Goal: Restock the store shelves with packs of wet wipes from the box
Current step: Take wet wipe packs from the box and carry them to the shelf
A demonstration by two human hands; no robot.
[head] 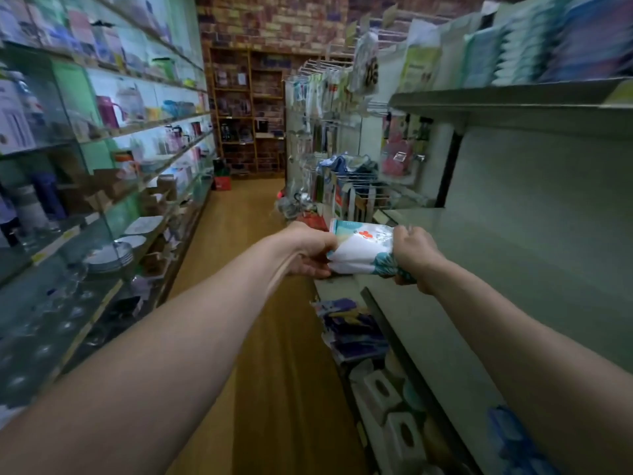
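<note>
**White-and-teal wipes pack, gripped at both ends above a grey shelf**

Both my hands are closed round one pack of wet wipes (359, 250). My left hand (310, 253) grips its left end. My right hand (416, 255) curls tightly round the right end, where the soft wrapper bunches up. Holding both ends keeps the floppy pack level, I judge, ready to be laid flat. The pack hangs just over the front edge of the grey metal shelf (513, 241) on my right, near its far left corner; I cannot tell whether it touches. On the upper shelf (496, 94), stacked packs (513, 46) sit in a blurred row, so this bay looks like the right home. Tissue boxes (380, 392) fill a lower tier. The stock box is out of view. Wooden floor (267, 320) runs down the aisle, and glass shelves (102, 231) holding plates (113, 255) line its left side.
</note>
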